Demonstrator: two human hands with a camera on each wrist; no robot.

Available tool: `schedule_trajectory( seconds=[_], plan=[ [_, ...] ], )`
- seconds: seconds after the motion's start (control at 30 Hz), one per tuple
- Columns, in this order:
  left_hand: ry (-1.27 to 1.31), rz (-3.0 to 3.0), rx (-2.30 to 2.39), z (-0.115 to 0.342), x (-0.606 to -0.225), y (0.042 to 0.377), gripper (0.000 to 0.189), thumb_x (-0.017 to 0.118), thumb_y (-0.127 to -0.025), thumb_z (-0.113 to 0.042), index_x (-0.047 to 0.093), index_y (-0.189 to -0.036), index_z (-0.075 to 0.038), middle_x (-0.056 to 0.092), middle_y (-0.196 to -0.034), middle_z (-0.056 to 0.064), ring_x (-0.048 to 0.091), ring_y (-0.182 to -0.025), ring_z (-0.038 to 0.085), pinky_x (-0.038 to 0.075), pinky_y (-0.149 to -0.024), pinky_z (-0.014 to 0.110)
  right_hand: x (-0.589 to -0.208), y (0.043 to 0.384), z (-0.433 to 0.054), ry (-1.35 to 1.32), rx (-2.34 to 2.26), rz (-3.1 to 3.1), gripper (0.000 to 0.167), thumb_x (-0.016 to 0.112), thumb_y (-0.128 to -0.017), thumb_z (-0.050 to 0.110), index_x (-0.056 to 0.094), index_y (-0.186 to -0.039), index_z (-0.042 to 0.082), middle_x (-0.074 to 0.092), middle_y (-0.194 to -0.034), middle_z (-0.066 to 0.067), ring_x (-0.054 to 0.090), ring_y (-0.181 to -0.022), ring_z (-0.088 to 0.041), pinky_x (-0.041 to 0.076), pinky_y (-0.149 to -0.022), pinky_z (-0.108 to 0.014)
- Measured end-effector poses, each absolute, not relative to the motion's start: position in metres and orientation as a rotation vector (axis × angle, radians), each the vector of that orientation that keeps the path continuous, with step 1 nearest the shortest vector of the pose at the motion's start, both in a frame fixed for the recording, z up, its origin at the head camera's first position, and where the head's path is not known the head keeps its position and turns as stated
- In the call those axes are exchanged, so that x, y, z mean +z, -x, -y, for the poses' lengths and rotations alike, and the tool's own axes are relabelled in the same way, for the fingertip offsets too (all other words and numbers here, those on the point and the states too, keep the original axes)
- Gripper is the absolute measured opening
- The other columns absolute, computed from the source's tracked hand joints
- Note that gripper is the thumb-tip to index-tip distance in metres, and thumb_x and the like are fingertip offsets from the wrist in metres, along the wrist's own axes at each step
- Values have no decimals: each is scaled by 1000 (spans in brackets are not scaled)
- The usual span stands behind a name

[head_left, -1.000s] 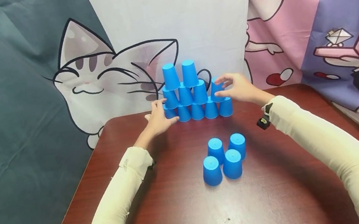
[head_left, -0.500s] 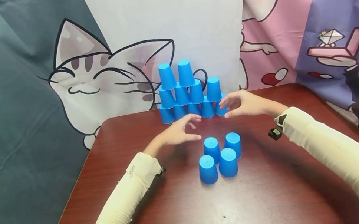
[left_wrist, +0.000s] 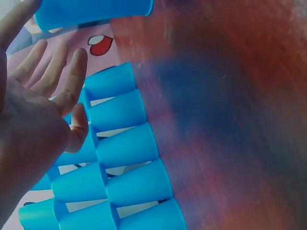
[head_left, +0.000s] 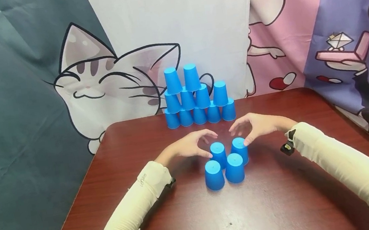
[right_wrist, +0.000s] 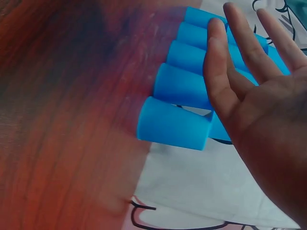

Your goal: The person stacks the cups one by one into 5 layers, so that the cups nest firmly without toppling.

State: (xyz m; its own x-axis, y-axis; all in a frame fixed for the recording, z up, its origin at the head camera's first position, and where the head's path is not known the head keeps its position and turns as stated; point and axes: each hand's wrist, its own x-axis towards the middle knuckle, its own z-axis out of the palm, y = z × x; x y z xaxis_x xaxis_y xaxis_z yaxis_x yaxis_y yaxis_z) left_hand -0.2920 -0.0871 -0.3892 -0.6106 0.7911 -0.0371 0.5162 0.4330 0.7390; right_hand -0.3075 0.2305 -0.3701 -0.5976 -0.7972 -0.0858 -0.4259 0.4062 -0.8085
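Observation:
Upside-down blue plastic cups stand in a stepped wall (head_left: pixel 200 115) at the back of the table. Two cups (head_left: pixel 191 77) top it, and one second-row cup (head_left: pixel 220 93) sits apart on the right. Nearer, a loose cluster holds a back-left cup (head_left: pixel 219 156), a back-right cup (head_left: pixel 240 153) and two front cups (head_left: pixel 234 170). My left hand (head_left: pixel 191 144) curves beside the back-left cup, its thumb close to the side. Across from it, my right hand (head_left: pixel 261 124) has its thumb over the back-right cup's edge; contact is unclear. Both hands have relaxed, spread fingers and hold nothing.
The brown wooden table (head_left: pixel 184 222) carries all the cups. A cloth backdrop with a cartoon cat (head_left: pixel 90 80) hangs right behind the cup wall. Small black wrist devices (head_left: pixel 287 147) sit at the sleeve cuffs.
Both hands have drawn back from the cup wall toward the near cluster. The right hand has left the right-hand second-row cup, which now stands by itself. The near cups stay put.

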Motion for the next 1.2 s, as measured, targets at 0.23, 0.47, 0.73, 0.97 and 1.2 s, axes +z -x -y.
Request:
schedule_trajectory(
  seconds=[0.23, 0.47, 0.73, 0.97, 1.2],
  plan=[
    [-1084, -2353, 937, 82, -398, 288, 70, 78, -81, -47, 50, -141, -24, 58, -133, -14, 56, -117, 7, 33, -110, 54, -383, 305, -234, 1084, -1012, -2180, 63, 83, -80, 27, 58, -134, 10, 59, -135, -17, 56, -124, -33, 50, -94, -54],
    [-1100, -2402, 842, 79, -400, 289, 55, 74, -85, -46, 54, -134, -29, 62, -124, -15, 56, -114, 3, 20, -110, 59, -395, 307, -235, 1133, -1028, -2162, 58, 83, -81, 23, 60, -131, 5, 68, -122, -1, 61, -116, -26, 48, -97, -54],
    [-1099, -2580, 777, 76, -396, 289, 57, 76, -83, -48, 58, -130, -22, 66, -116, -12, 59, -110, 8, 32, -92, 43, -400, 312, -242, 1056, -1094, -2206, 49, 81, -83, 24, 63, -127, 15, 69, -120, -1, 63, -116, -26, 51, -94, -52],
    [-1024, -2699, 768, 75, -399, 289, 57, 75, -83, -51, 59, -129, -21, 67, -113, -8, 61, -106, 13, 34, -88, 42, -396, 316, -246, 934, -1241, -2406, 51, 80, -84, 25, 61, -129, 12, 66, -126, -7, 62, -117, -32, 51, -93, -53],
    [-950, -2814, 763, 74, -403, 292, 58, 74, -81, -56, 59, -126, -22, 68, -101, -10, 59, -95, 7, 35, -86, 42, -381, 322, -242, 709, -1422, -2637, 52, 75, -89, 28, 57, -133, 7, 64, -127, -16, 60, -117, -37, 48, -94, -58]
  ],
)
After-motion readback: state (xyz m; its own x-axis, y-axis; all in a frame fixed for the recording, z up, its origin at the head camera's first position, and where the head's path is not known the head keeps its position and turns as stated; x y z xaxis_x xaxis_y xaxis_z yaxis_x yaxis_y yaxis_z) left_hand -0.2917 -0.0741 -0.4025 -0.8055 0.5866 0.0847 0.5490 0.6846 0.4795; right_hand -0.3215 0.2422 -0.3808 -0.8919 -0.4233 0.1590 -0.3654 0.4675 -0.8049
